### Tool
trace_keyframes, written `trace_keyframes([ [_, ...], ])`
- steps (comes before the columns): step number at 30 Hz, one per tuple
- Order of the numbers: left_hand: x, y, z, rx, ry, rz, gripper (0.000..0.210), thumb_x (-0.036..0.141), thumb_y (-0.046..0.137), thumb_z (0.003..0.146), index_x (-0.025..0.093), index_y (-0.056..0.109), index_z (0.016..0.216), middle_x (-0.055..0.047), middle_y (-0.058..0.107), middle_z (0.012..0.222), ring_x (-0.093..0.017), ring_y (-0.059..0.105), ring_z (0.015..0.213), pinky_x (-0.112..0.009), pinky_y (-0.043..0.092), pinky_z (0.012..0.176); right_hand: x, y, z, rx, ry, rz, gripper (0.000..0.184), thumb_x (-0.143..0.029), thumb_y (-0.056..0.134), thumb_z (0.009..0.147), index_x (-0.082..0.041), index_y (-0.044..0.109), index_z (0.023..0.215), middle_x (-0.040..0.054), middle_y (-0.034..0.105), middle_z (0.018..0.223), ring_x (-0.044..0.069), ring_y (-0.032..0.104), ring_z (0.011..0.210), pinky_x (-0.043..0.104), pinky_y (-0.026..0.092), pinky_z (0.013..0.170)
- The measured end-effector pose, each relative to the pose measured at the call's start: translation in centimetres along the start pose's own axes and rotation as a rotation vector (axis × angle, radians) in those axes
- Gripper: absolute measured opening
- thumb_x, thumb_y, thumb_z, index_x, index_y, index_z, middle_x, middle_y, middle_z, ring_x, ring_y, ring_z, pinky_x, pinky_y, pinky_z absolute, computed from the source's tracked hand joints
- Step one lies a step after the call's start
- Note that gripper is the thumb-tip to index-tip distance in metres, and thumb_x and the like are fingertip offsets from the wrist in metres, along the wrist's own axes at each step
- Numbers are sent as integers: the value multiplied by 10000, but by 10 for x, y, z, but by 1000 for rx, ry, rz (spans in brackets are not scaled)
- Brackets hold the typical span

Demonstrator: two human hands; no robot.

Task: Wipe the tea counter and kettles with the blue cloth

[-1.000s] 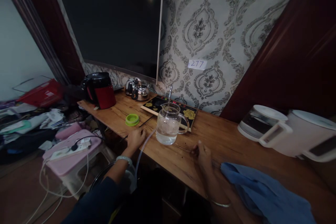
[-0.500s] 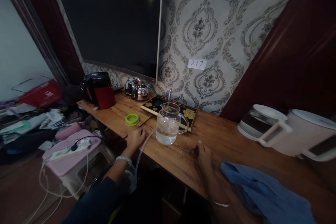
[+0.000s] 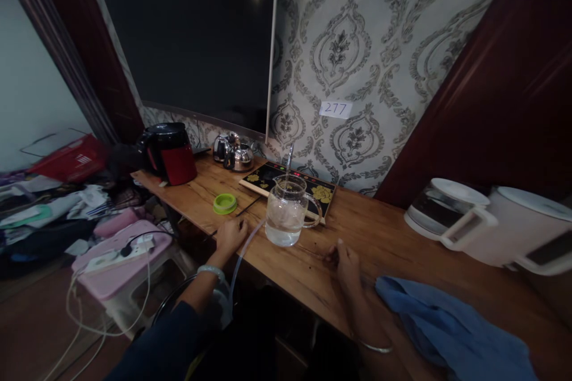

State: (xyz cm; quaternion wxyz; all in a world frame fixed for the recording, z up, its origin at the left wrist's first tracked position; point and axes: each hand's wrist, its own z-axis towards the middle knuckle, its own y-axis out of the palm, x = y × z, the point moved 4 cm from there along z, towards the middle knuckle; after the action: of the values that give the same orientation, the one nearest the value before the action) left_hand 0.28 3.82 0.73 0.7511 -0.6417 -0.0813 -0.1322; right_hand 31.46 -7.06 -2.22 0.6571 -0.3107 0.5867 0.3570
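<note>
Jug: clear, apparently glass, standing upright on the table in front of the hob, between my two hands and apart from both. It holds water in its lower part. A bright metal piece shows above its mouth; whether it enters the jug I cannot establish.

Left hand: lying at the table edge, fingers loosely curled, near the tube. Right hand: low over the table on the handle side, fingers bent inward, near the cloth. I cannot tell whether either is closed on anything (the light is poor and the fingers hide their own undersides).

Handling, in my judgement: moderately heavy with its contents, rigid, liable to chip or crack if knocked, slippery should the outside be wet. The water would slosh under a jerk. Proper hold: right fingers through the handle, which faces my right, left palm steadying the opposite wall. The rim is no place to grip; it looks thin.
</note>
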Motion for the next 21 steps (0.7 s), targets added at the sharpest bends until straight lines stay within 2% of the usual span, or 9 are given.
trace_keyframes([
  [21, -2, 3, 1, 14, -3, 4, 357, 321, 372, 942, 169, 684, 861, -91, 734, 924, -188, 638, 813, -275, 318, 645, -3, 2, -2, 10, 14, 31, 635, -813, 532, 694, -197, 567, 543, 12, 558, 449, 154, 524, 426, 272, 386, 445],
])
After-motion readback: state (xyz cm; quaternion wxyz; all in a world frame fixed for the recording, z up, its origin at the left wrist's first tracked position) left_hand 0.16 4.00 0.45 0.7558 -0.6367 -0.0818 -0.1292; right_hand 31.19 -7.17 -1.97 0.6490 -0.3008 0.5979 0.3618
